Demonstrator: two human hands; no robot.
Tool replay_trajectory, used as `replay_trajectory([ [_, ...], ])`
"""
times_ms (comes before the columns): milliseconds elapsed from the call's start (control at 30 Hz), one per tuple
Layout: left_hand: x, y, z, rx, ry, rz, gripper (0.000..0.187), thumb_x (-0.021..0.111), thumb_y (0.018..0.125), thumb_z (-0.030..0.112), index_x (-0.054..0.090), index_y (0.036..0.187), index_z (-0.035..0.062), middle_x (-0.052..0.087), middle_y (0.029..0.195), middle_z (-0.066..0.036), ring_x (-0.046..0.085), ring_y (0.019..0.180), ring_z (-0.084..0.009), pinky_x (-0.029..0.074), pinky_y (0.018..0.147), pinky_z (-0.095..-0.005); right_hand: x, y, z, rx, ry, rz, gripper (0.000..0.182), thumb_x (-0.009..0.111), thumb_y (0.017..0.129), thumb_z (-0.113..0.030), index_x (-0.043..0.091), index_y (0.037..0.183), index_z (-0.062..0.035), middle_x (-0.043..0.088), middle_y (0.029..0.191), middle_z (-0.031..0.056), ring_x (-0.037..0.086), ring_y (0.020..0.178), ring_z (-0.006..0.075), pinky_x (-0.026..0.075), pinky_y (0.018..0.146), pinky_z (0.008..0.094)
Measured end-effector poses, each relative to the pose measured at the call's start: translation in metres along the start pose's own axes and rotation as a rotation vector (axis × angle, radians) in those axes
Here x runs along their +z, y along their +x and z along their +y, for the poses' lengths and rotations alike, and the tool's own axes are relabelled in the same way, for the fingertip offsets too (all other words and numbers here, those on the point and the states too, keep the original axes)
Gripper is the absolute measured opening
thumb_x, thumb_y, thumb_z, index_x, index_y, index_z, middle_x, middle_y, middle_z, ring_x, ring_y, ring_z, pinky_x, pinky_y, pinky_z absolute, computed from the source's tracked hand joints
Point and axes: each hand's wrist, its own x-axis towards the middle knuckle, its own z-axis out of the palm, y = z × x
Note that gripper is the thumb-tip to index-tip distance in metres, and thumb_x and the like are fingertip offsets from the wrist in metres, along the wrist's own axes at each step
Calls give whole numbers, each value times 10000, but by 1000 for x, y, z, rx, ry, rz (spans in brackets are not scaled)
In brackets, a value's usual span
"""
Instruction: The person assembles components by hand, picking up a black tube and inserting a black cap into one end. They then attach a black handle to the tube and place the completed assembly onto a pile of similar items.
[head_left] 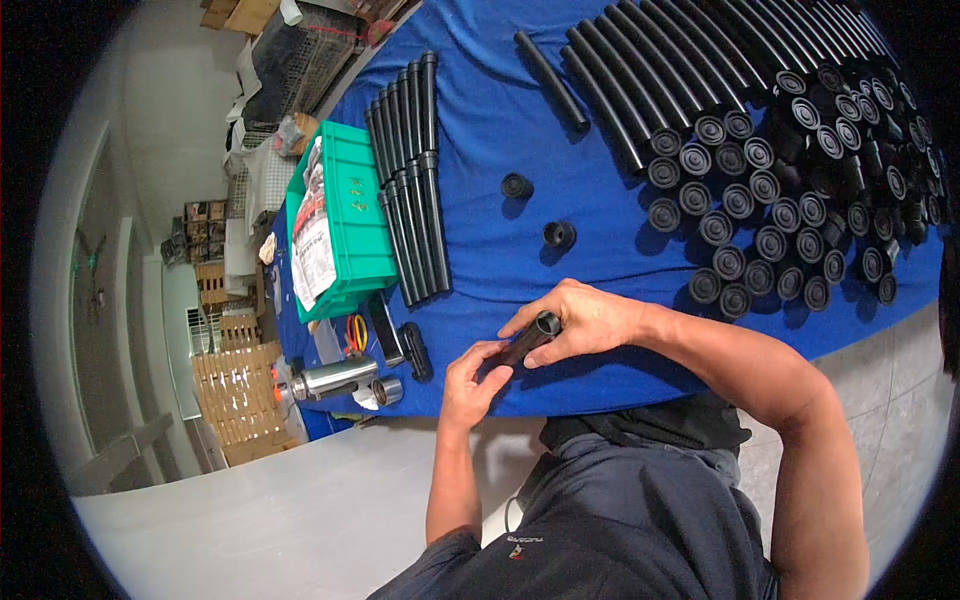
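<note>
Near the front edge of the table I hold a short-looking black tube (523, 346), its open end tilted up toward me. My left hand (472, 386) grips its lower part between thumb and fingers. Around the upper end, my right hand (590, 322) has its thumb and index finger closed on the tube. The far end is hidden by the view angle and my fingers. Two loose black caps, one (516, 186) farther off and one (559, 235) just beyond my right hand, sit on the blue cloth (480, 120).
Black tubes (640, 60) lie in a row at the back right, with many round black caps (770, 243) before them. Joined tubes (415, 185) lie beside a green crate (360, 215). A steel flask (335, 377), phone (386, 328) and yellow-handled scissors (357, 332) are front left.
</note>
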Motion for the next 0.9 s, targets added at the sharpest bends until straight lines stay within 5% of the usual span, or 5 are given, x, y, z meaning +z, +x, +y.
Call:
replay_trajectory([
  [300, 9, 4, 3, 86, 180, 73, 414, 758, 905, 213, 645, 1209, -44, 691, 1109, -136, 655, 999, -212, 512, 897, -344, 0, 2, 4, -40, -11, -34, 437, 810, 817, -198, 707, 1204, -23, 768, 974, 142, 742, 868, 213, 570, 797, 339],
  [400, 2, 0, 5, -62, 13, -11, 456, 824, 823, 150, 645, 1204, -25, 694, 1069, -132, 666, 979, -224, 517, 894, -352, -3, 0, -5, 60, -8, -23, 428, 811, 816, -200, 711, 1194, -24, 770, 976, 130, 739, 881, 191, 570, 806, 328],
  [633, 11, 6, 17, 217, 321, 59, 407, 769, 905, 283, 670, 1145, -29, 713, 1070, -118, 675, 954, -211, 536, 840, -360, 2, 1, 8, -9, 2, 25, 453, 806, 807, -360, 733, 1115, -37, 733, 859, 106, 707, 785, 223, 557, 756, 360],
  [733, 26, -6, 15, -56, -345, 164, 419, 789, 894, 278, 663, 1187, 5, 714, 1097, -124, 676, 974, -219, 524, 884, -356, 3, 3, 9, -60, -126, 55, 563, 799, 809, -443, 700, 1197, -48, 687, 785, 102, 672, 721, 250, 552, 736, 382],
  [900, 48, -1, 34, -16, -949, 375, 344, 643, 1004, 251, 576, 1200, -23, 677, 1163, -193, 650, 1088, -248, 531, 939, -406, 2, 5, -7, 41, -129, -58, 715, 773, 826, -503, 606, 1325, -20, 670, 801, 191, 671, 724, 286, 548, 746, 396],
])
